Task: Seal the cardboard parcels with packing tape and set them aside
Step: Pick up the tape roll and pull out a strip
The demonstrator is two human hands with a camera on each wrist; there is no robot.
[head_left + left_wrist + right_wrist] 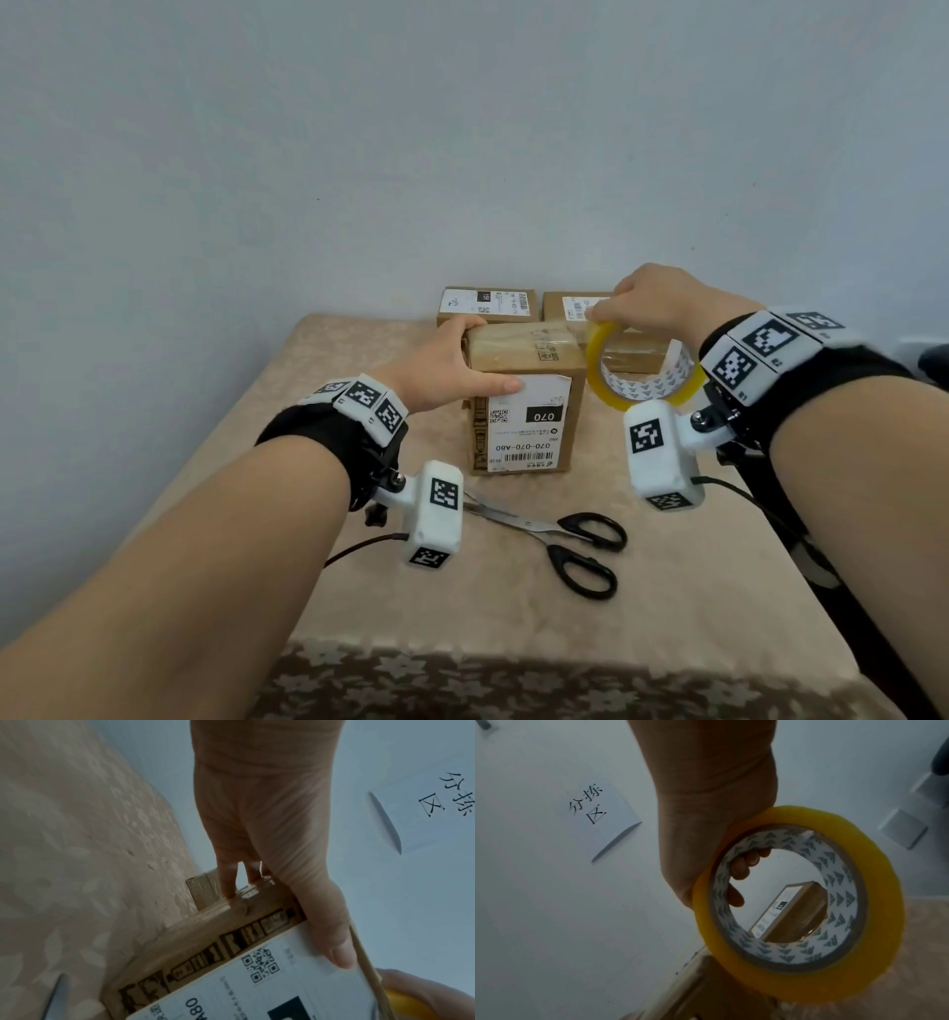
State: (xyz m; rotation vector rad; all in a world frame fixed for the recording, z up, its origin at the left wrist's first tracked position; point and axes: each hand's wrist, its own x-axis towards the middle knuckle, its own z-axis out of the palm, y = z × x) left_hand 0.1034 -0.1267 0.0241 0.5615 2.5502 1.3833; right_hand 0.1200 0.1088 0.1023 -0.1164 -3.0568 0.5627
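Pale blue-grey wall [359,154] fills the upper half of the head view, and below it a tabletop [693,591] draped in a beige floral cloth runs toward the bottom of the frame. At the centre of that view stands an upright cardboard parcel [529,411] with a white shipping label [529,426] on its near face, printed "070" and seen upside down. The left hand [441,367] grips the parcel's upper left corner: its thumb lies across the top of the label, and in the left wrist view its fingers [227,880] curl over the far top edge. The right hand [657,303], at centre right of the head view, holds a yellow roll of packing tape [644,370] on edge just beside the parcel's upper right corner; in the right wrist view fingertips [741,866] hook inside the roll's white patterned core. A clear strip of tape [560,334] stretches from the roll across the parcel's top. Behind, against the wall, sit two more labelled parcels, one behind on the left [488,303] and one on the right [580,306], partly hidden by the right hand. Black-handled scissors [575,545] lie flat on the cloth in the lower centre of the frame, near the standing parcel. A white sheet with handwritten characters [598,815] is stuck to the wall at the left of the right wrist view.
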